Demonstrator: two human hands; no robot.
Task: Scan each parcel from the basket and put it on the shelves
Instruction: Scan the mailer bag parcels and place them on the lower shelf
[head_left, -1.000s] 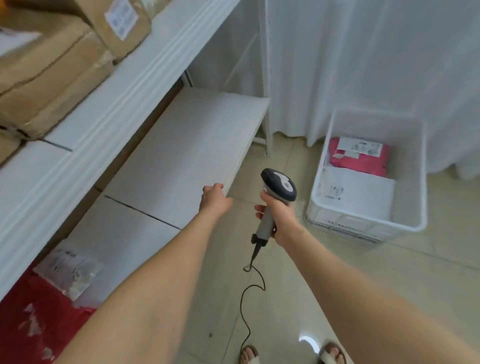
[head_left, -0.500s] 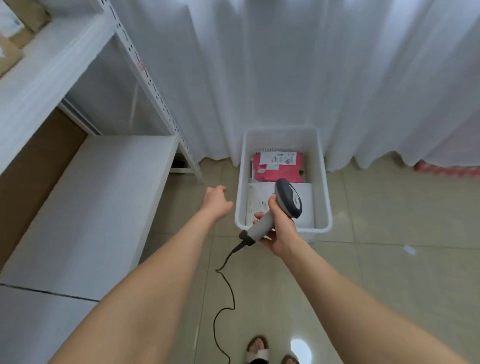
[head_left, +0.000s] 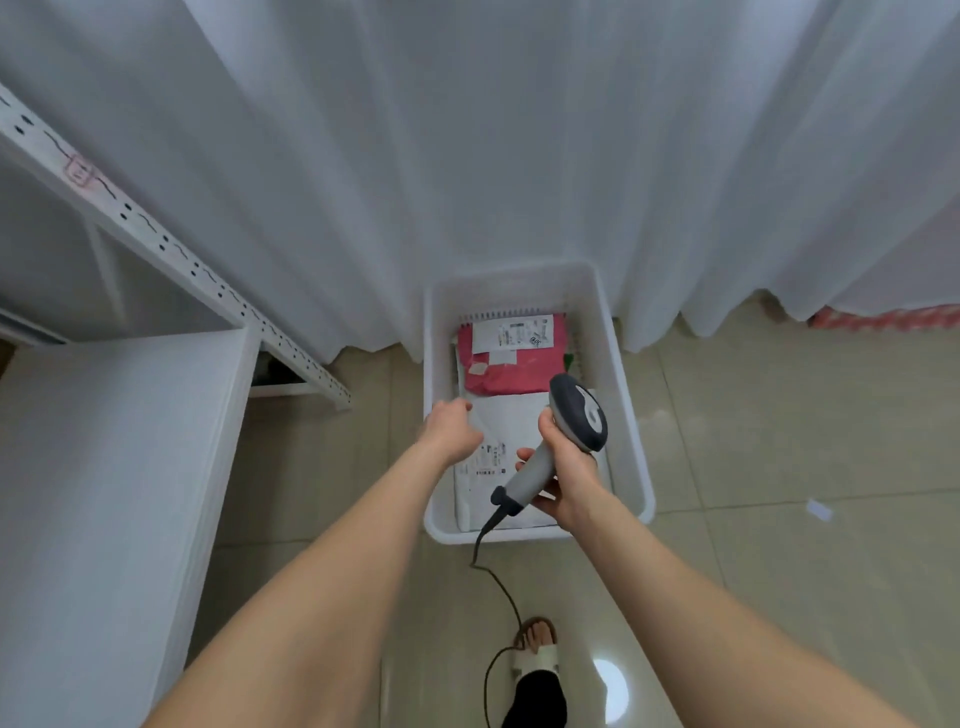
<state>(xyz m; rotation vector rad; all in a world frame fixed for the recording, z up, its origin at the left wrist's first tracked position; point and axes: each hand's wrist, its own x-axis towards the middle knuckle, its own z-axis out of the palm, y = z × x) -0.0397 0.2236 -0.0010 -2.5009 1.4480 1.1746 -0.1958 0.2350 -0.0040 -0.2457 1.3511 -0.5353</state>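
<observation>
White flat shelf board (head_left: 119, 441) sits low on the left. Left hand (head_left: 449, 428) hangs over the left rim of the white plastic basket (head_left: 431, 364), fingers loosely curled and holding nothing. Whether it's touching the white flat mailer parcel (head_left: 511, 415), can't tell. A pink plastic mailer parcel (head_left: 511, 371) lies behind, both in the basket. Right hand (head_left: 569, 467) is wrapped round the grey handheld barcode scanner (head_left: 576, 415). Looks like the pick-up step: next, pinch that white mailer's edge and lift it, label toward the scanner.
</observation>
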